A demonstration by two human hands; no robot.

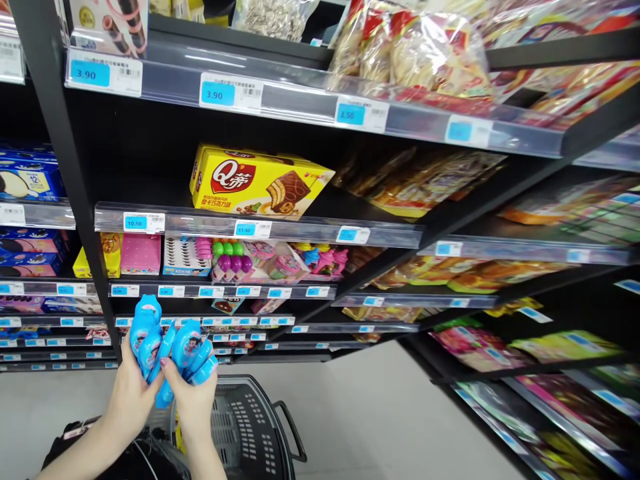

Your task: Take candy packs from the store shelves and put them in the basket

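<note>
Left hand (129, 389) and right hand (193, 395) both curl around a cluster of glossy, rounded, bright-blue plastic packs (189, 347) printed with small pictures. These packs fan out at 12 o'clock from the palms, bunched in two groups, one in each hand's grasp. Both thumbs press in from the front and nearly meet between the groups; most other fingers are hidden behind the plastic. One blue end pokes down at 6 o'clock, in the gap between the hands.

At 4 o'clock from the hands, below them, is a dark grey perforated plastic shopping basket (240, 437) with a looped black handle (293, 430). Pale smooth floor (370, 413) spreads at 3 o'clock.

Just past the packs, at about 12 o'clock, a pink dotted box (141, 253) stands on a black shelf with blue-and-white price labels. At 1 o'clock are green and purple round-topped sweets (233, 257) and, a level higher, a yellow printed cardboard cake box (260, 183). Stacked blue cartons (30, 173) sit between 10 and 11; shiny clear-and-red bags (425, 53) fill the top shelf between 1 and 2.
</note>
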